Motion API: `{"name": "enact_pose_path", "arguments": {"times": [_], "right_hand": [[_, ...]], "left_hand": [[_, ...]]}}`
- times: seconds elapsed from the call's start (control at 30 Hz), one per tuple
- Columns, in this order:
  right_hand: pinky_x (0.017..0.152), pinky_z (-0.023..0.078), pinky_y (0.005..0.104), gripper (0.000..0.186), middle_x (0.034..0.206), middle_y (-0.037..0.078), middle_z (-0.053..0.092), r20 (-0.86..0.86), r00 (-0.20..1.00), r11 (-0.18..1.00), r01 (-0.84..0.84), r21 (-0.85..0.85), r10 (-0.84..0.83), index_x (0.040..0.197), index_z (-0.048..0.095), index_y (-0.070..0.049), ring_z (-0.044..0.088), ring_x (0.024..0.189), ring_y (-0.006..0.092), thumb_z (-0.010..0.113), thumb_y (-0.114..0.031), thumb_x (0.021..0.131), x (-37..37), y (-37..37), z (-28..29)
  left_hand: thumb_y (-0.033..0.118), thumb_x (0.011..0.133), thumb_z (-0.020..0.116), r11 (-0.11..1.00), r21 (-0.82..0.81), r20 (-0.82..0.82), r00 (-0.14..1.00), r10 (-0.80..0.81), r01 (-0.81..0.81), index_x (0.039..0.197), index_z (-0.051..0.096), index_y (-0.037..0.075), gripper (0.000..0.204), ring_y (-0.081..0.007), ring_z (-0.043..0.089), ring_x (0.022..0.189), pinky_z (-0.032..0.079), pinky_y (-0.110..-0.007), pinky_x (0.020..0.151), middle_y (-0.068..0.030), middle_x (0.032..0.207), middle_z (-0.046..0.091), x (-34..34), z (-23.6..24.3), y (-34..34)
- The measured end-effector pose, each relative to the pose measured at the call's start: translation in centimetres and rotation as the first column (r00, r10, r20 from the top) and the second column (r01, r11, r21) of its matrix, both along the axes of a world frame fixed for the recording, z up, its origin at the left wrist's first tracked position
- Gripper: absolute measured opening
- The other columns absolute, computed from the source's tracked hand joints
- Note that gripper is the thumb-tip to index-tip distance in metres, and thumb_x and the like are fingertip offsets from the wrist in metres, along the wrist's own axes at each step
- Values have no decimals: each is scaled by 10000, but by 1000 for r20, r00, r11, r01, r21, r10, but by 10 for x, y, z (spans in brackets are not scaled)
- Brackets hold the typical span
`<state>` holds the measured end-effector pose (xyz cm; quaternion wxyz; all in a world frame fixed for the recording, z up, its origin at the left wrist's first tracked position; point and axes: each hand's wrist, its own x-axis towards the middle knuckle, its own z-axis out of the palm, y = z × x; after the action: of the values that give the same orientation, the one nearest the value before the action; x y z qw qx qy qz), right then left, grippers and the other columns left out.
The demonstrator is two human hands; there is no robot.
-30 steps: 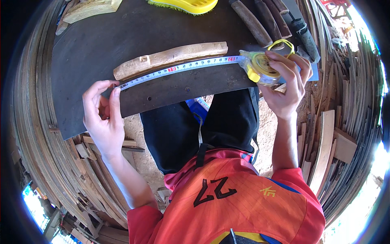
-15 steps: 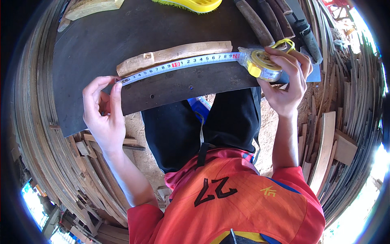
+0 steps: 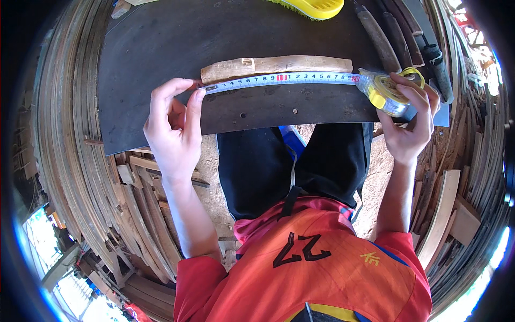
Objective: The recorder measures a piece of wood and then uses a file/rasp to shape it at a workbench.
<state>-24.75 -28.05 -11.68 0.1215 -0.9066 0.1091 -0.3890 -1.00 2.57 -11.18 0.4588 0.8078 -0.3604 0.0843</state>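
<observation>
A pale, slightly curved stick of wood lies on the dark tabletop. Along its near side runs the white blade of a tape measure, stretched out from left to right. My left hand pinches the blade's end between thumb and fingers, close to the stick's left end. My right hand is closed around the clear and yellow tape case, just past the stick's right end. A yellow strap loops from the case beside my right fingers.
A yellow brush sits at the table's far edge. Several dark-handled tools lie at the far right. Long wooden strips are stacked on the left, with more boards on the right. Two small holes mark the table near its front edge.
The view has shifted, so the table, stick and both hands appear farther right and less tilted. Both hands keep their hold on the tape measure, and its blade still lies along the stick.
</observation>
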Motion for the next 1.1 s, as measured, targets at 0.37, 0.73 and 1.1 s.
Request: {"name": "enact_pose_path", "arguments": {"times": [0.37, 0.73, 1.1], "right_hand": [[1081, 371, 417, 553, 1228, 34, 769, -2, 1000, 1000, -5, -7, 5, 1187, 682, -133, 619, 1176, 257, 902, -91, 681, 2, -1, -2], [1074, 373, 429, 554, 1222, 23, 769, 24, 1000, 1000, -15, 6, 15, 1178, 685, -132, 620, 1171, 263, 909, -85, 673, 2, -3, -2], [1060, 375, 432, 519, 1244, -37, 745, 52, 998, 1000, -23, -19, 24, 1158, 709, -160, 616, 1125, 246, 913, -125, 681, 13, 3, -1]], "left_hand": [[88, 960, 772, 999, 37, 54, 999, -4, 2, 1137, 678, 67, 202, -54, 470, 567, 337, -227, 516, -1, 889, 697, 4, 0, 2], [90, 963, 769, 999, 24, 106, 994, -26, 24, 1137, 682, 73, 195, -52, 496, 586, 346, -219, 521, -5, 947, 724, 5, -2, -3], [32, 996, 718, 994, 105, -38, 999, 32, -28, 1197, 650, 1, 214, -95, 609, 839, 486, -240, 732, -91, 1110, 711, -4, 3, 1]]}}
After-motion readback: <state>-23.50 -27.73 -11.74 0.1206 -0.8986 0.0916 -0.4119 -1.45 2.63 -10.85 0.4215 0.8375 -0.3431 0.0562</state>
